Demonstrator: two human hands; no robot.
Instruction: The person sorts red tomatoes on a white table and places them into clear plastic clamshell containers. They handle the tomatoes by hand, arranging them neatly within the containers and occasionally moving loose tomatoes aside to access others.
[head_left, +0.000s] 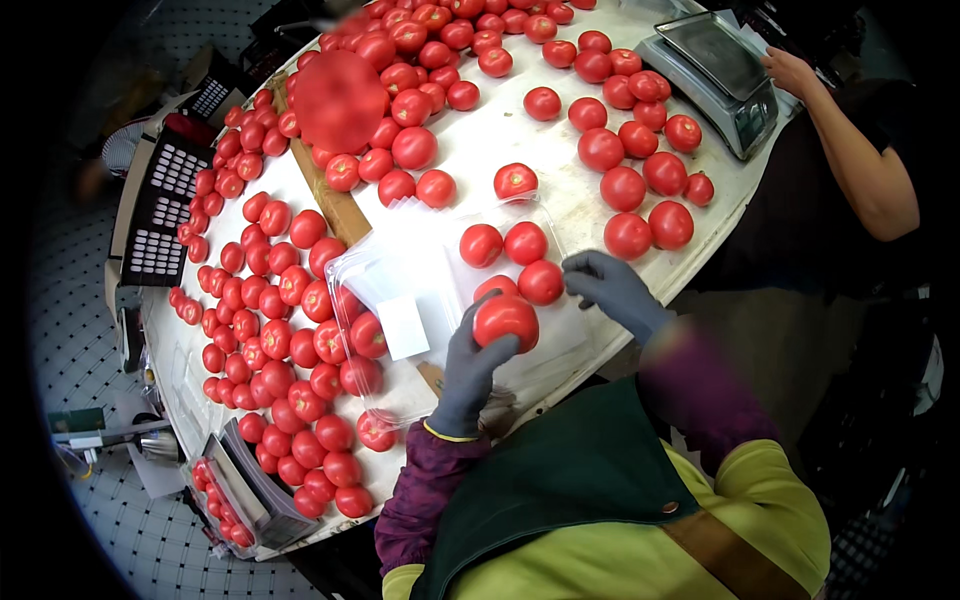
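In a grey glove, my left hand (469, 367) grips a red tomato (506, 323) above the near end of an open clear plastic clamshell container (551, 330). Several tomatoes (525, 243) lie in its base, and one is partly hidden behind the held tomato. The container's clear lid side, bearing a white label (403, 327), spreads to the left over loose tomatoes. My right hand (615, 289), also gloved, is at the container's right edge beside a tomato (541, 283), with its fingers bent and no object visible in them.
Loose tomatoes (276, 339) cover the table's left side, beyond a wooden divider (322, 191); more lie at the far side and right. A digital scale (712, 75) stands at the far right, near another person's hand (791, 73). A second scale (262, 495) holds a filled container (221, 506).
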